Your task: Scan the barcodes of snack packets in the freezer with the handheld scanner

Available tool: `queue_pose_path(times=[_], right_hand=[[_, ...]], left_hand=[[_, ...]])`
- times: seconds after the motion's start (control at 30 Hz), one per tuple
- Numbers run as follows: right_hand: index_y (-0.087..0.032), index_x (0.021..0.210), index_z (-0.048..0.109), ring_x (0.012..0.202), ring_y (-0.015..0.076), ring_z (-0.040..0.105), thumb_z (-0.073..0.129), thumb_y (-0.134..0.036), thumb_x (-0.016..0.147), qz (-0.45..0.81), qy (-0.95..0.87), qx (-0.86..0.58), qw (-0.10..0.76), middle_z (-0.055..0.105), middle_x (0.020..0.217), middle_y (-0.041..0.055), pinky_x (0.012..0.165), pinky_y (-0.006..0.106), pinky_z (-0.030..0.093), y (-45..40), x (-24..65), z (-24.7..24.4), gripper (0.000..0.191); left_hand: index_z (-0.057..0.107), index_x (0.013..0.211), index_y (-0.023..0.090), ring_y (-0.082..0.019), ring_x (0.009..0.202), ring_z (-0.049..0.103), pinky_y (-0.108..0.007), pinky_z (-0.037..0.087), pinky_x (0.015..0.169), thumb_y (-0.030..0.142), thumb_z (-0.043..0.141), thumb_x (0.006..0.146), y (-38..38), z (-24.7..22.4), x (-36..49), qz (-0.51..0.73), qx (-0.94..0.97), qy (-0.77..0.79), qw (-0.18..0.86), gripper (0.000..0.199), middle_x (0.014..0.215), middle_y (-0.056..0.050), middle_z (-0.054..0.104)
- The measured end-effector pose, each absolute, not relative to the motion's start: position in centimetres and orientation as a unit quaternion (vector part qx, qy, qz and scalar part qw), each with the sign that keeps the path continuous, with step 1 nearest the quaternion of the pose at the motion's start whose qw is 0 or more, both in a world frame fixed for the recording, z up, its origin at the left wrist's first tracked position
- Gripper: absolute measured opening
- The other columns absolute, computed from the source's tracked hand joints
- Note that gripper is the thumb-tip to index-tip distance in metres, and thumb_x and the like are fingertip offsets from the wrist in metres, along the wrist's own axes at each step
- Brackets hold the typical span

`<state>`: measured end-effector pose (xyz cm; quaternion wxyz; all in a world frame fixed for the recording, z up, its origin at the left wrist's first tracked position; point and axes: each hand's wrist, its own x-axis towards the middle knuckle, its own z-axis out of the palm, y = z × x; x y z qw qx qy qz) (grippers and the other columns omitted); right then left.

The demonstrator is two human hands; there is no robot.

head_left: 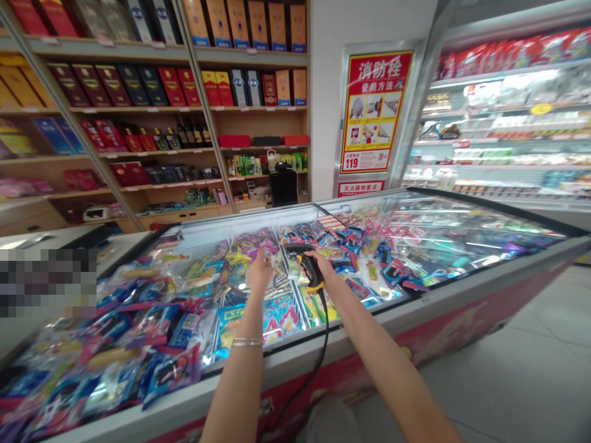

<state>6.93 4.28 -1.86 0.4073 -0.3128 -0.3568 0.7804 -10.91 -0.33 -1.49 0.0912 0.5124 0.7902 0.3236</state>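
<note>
Shop chest freezer [295,363] under a glass lid, packets [152,326] kept cold inside, right hand [324,266] clenched round a corded barcode scanner [305,264] angled downward, left hand [260,274] open beside it.

A black-and-yellow corded barcode scanner [306,266] is gripped in the right hand [324,264], its black cable [325,320] hanging down, while the open left hand [260,272] reaches over the glass freezer lid [462,241].

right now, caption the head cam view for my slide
Right hand holds a corded barcode scanner over a glass-topped shop freezer, left hand reaching beside it.
</note>
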Motion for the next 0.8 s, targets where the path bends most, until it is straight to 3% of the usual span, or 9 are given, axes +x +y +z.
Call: queue_pose_path(times=[0.27,0.8], right_hand=[[-0.011,0.087,0.062,0.043,0.0125,0.052,0.051,-0.024,0.078,0.807,-0.316,-0.289,0.406,0.064,0.061,0.0056,0.035,0.021,0.039,4.38,6.98,-1.87,0.020],[-0.011,0.087,0.062,0.040,0.0120,0.050,0.050,-0.023,0.080,0.801,-0.322,-0.313,0.395,0.061,0.054,0.0034,0.034,0.020,0.038,4.02,7.08,-1.45,0.019]], left_hand=[[0.044,0.134,0.029,-0.028,0.098,0.064,-0.033,0.046,0.075,0.027,0.038,0.090,-1.00,-0.73,-11.32,0.306,0.482,0.816,0.096,0.045,0.109,-0.012,0.067],[0.042,0.135,0.028,-0.029,0.103,0.061,-0.036,0.046,0.078,0.027,0.039,0.089,-0.87,-0.97,-11.43,0.298,0.490,0.813,0.095,0.046,0.115,-0.013,0.065]])
